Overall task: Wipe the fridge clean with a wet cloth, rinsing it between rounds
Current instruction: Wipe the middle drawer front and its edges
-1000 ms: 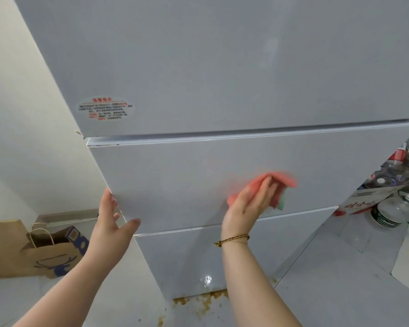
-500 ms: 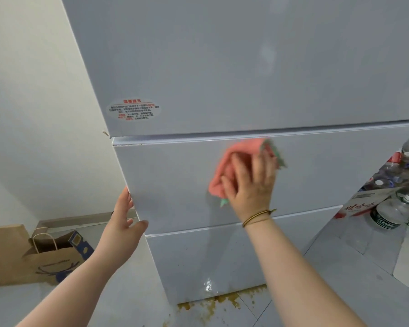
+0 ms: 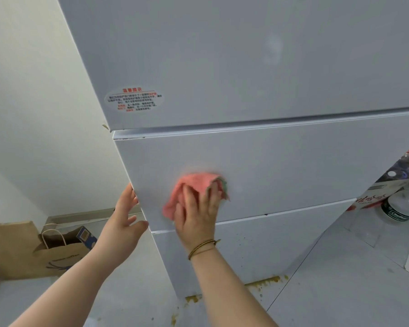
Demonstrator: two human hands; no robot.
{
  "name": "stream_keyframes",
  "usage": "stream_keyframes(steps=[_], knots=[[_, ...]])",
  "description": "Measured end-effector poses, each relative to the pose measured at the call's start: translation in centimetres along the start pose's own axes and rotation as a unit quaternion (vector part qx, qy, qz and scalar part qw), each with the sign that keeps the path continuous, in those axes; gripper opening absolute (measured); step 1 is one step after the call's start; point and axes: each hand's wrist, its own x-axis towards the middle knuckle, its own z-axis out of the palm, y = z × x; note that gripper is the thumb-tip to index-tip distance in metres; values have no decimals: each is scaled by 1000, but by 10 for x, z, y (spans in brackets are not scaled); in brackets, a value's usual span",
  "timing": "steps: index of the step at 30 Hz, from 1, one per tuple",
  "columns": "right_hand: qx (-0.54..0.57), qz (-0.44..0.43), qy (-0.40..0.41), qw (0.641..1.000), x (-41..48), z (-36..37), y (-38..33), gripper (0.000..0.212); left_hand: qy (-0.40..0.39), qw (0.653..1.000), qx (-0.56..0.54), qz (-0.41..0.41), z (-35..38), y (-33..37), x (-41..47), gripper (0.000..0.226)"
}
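Note:
A pale grey fridge (image 3: 281, 161) with a tall upper door and two drawer fronts fills the view. My right hand (image 3: 196, 213) presses a pink cloth (image 3: 187, 185) with a green edge flat against the left part of the middle drawer front, fingers spread over it. My left hand (image 3: 124, 220) rests open against the left side edge of the same drawer, thumb near its lower corner. An oval sticker (image 3: 134, 99) with red and black print sits on the upper door's lower left.
A brown paper bag (image 3: 33, 251) with a blue box in it stands on the floor at the left wall. Plastic water bottles (image 3: 401, 204) and a carton crowd the floor at right. Yellow-brown stains (image 3: 262, 283) line the tiles under the fridge.
My right hand has swept the cloth from the drawer's right side up to its top edge, then down and left to its present spot. The left hand stayed at the fridge's side edge.

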Motion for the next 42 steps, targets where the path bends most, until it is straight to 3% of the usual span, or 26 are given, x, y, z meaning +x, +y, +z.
stream_keyframes(steps=[1, 3, 5, 7, 10, 17, 24, 28, 35, 42], knots=[[4, 32, 22, 999, 2, -4, 16, 38, -2, 1000, -1, 0, 0, -1, 0, 78], [26, 180, 85, 980, 12, -17, 53, 54, -5, 1000, -1, 2, 0, -1, 0, 79], [88, 359, 118, 922, 25, -31, 81, 72, -4, 1000, -2, 1, 2, -1, 0, 79], [123, 457, 121, 873, 30, -37, 89, 71, -2, 1000, -8, -1, 4, -1, 0, 79], [144, 510, 104, 842, 20, -30, 63, 63, -3, 1000, -17, -6, 5, -3, 1, 80], [223, 627, -50, 745, -37, -38, 11, 46, 10, 998, -57, -26, 11, -13, 2, 80], [176, 549, -49, 816, -38, -93, 35, 55, -27, 976, -36, -213, 35, -72, 1, 70], [144, 534, -37, 833, -39, -107, 44, 54, -52, 968, -43, -242, 45, -88, 19, 59], [158, 555, -41, 816, -34, -110, 48, 45, -8, 969, -3, -246, 52, -91, 23, 39], [156, 568, -93, 803, -19, -55, 35, 33, -29, 976, 93, -196, 43, -84, 24, 25]])
